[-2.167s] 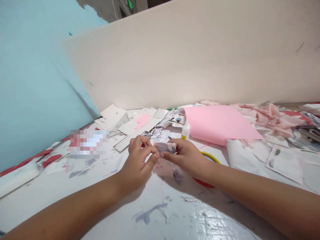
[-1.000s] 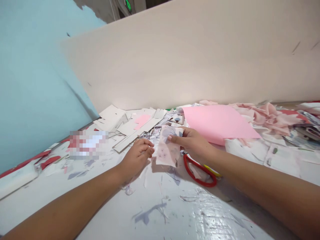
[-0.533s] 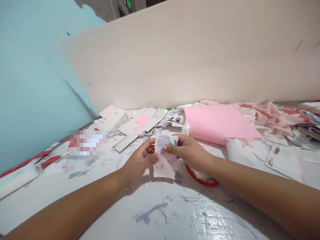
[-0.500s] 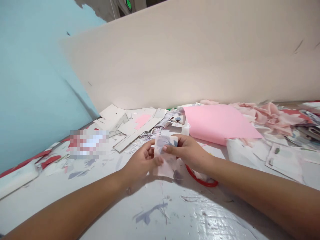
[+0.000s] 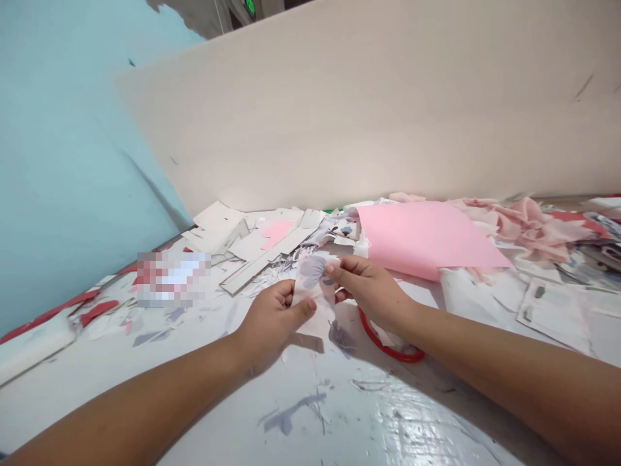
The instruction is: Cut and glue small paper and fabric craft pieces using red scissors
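Over table (image 5: 354, 424), left fingers (image 5: 303, 310), right fingers (image 5: 337, 274) pinch floral piece (image 5: 313, 275); green display (image 5: 250, 7) unreadable.

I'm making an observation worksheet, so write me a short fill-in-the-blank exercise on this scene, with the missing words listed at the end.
1. The person's right hand and ____ hand grip the same small printed piece.
2. In the picture, the curved loop just below the right hand is coloured ____.
3. The large smooth sheet beyond the right hand is coloured ____.
4. In the picture, the big crumpled cloth lies to the ____ of that sheet.

Missing words: left; red; pink; right.
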`<state>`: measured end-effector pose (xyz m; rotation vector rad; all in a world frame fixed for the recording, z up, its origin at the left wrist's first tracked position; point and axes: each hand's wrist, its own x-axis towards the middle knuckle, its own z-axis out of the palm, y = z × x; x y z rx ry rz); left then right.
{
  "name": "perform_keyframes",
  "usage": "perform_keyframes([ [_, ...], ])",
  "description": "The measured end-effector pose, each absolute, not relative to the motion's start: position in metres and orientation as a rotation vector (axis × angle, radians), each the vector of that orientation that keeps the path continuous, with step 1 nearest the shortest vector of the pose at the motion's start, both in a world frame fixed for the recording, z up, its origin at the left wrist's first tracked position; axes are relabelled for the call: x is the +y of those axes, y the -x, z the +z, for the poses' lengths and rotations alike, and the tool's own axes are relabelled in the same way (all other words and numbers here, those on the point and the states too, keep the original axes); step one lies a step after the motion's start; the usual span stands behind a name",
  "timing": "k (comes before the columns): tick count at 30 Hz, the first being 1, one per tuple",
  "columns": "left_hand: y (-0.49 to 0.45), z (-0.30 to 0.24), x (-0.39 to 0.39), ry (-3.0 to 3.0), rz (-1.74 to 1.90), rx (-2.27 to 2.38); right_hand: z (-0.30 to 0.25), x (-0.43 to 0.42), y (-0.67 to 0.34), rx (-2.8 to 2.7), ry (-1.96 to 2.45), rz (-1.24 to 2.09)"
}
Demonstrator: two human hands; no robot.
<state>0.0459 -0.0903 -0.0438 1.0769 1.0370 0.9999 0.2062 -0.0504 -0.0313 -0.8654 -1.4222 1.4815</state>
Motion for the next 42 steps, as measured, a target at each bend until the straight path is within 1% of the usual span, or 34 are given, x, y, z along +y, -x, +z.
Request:
perform_keyframes([
  [8, -0.044, -0.044, -0.086, -1.286, 1.172, 1.165, -0.038, -0.054, -0.206, -1.638, 0.927, 1.318],
  [15, -0.046, -0.043, -0.088, -1.269, 1.172, 1.197, -0.039, -0.056, -0.206, -1.756, 1.067, 1.244],
  [21, -0.047, -0.039, -0.090, -1.274, 1.287, 1.217, -0.041, -0.056, -0.207, -1.782, 0.992, 1.384],
  [30, -0.043, -0.040, -0.086, -1.320, 1.341, 1.299, -0.061, -0.050, -0.203, -1.711, 0.988, 1.475],
  [35, -0.043, -0.040, -0.083, -1.274, 1.350, 1.346, -0.060, -0.054, -0.200, -1.641, 0.986, 1.633],
  [42, -0.038, -0.045, -0.078, -1.184, 1.340, 1.218, -0.057, -0.056, -0.201, -1.657, 1.064, 1.650],
])
